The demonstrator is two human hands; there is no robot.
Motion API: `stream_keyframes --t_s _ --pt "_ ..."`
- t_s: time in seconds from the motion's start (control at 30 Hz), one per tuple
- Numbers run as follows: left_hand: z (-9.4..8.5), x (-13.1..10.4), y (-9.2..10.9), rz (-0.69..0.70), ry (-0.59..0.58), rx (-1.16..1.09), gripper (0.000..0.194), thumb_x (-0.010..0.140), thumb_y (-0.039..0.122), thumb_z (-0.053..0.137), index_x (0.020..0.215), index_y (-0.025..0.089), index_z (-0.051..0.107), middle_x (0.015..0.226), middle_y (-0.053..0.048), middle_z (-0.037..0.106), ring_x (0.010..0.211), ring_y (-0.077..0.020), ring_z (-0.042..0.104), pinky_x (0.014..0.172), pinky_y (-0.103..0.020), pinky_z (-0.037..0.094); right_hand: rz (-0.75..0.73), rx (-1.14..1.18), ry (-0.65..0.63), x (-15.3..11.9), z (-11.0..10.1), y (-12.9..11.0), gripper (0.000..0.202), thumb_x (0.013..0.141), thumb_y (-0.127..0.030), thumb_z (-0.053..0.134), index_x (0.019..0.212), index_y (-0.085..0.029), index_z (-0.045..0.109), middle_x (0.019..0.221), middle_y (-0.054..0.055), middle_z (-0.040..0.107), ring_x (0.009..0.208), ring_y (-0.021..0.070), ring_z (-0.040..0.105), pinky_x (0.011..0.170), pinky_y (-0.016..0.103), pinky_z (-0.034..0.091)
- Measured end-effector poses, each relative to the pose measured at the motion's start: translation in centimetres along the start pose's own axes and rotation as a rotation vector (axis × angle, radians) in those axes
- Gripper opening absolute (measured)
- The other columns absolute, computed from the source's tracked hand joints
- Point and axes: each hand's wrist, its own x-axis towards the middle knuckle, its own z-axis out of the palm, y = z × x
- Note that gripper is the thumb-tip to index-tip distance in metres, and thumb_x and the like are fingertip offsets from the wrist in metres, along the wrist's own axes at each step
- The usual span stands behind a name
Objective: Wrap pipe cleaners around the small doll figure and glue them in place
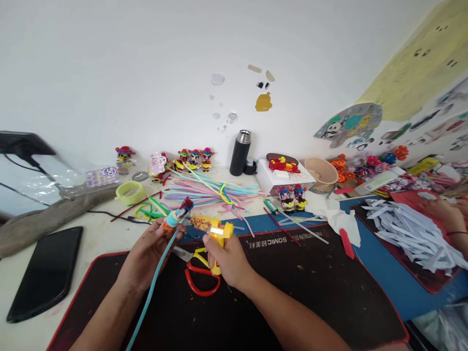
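Fingers of my left hand [148,248] are wrapped round a small pipe-cleaner figure [171,222] with a dark red top, a light blue middle and an orange part. A long light blue pipe cleaner [151,287] trails from it down toward the bottom edge. My right hand [228,258] grips a yellow glue gun [215,231], its stained nozzle pointing left, close to the figure; whether they touch I cannot tell. Beneath the hands, red-handled scissors [203,292] lie on the black mat [292,297].
Pastel pipe cleaners [212,190] lie behind the hands. A black bottle [240,153], a white box [285,181] and finished figures [195,160] stand near the wall. At left is a black tablet [47,273]. Another person's hand [440,212] is beside paper strips [413,234] at right.
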Motion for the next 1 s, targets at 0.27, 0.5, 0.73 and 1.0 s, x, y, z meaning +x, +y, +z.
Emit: stream_keyframes --t_s 0.27,0.5,0.73,1.0 --pt "0.0 0.1 0.1 0.007 0.016 -0.003 0.029 0.066 0.02 0.093 0.092 0.017 0.08 0.091 -0.006 0.084 0.084 -0.0232 0.079 0.08 -0.027 0.068 0.021 -0.01 -0.015 -0.3 0.1 0.1 0.059 0.087 -0.069 0.066 0.055 -0.022 0.051 0.041 -0.003 0.047 0.042 0.0108 0.045 0.048 0.024 0.038" --pt "-0.2 0.1 0.0 -0.006 0.023 -0.009 0.031 0.069 0.02 0.091 0.097 0.015 0.079 0.092 -0.007 0.083 0.087 -0.0241 0.079 0.081 -0.027 0.068 0.028 0.054 0.009 -0.1 0.0 0.1 0.057 0.085 -0.073 0.065 0.062 -0.021 0.056 0.041 -0.003 0.05 0.04 0.0117 0.047 0.048 0.025 0.038" --pt "0.3 0.0 0.3 -0.01 0.002 -0.019 0.025 0.07 0.018 0.09 0.091 0.017 0.079 0.09 -0.006 0.083 0.085 -0.0224 0.079 0.079 -0.025 0.068 0.046 0.072 -0.022 -0.5 -0.2 -0.2 0.055 0.083 -0.074 0.065 0.074 -0.02 0.059 0.041 -0.005 0.05 0.038 0.0112 0.045 0.046 0.024 0.034" --pt "0.3 0.0 0.4 0.011 0.008 -0.044 0.03 0.065 0.017 0.094 0.091 0.015 0.08 0.088 -0.007 0.083 0.084 -0.0221 0.079 0.079 -0.024 0.068 -0.052 -0.12 -0.035 -1.7 -3.8 0.3 0.05 0.092 -0.066 0.064 0.073 -0.02 0.059 0.051 -0.004 0.051 0.048 0.0119 0.046 0.052 0.025 0.037"
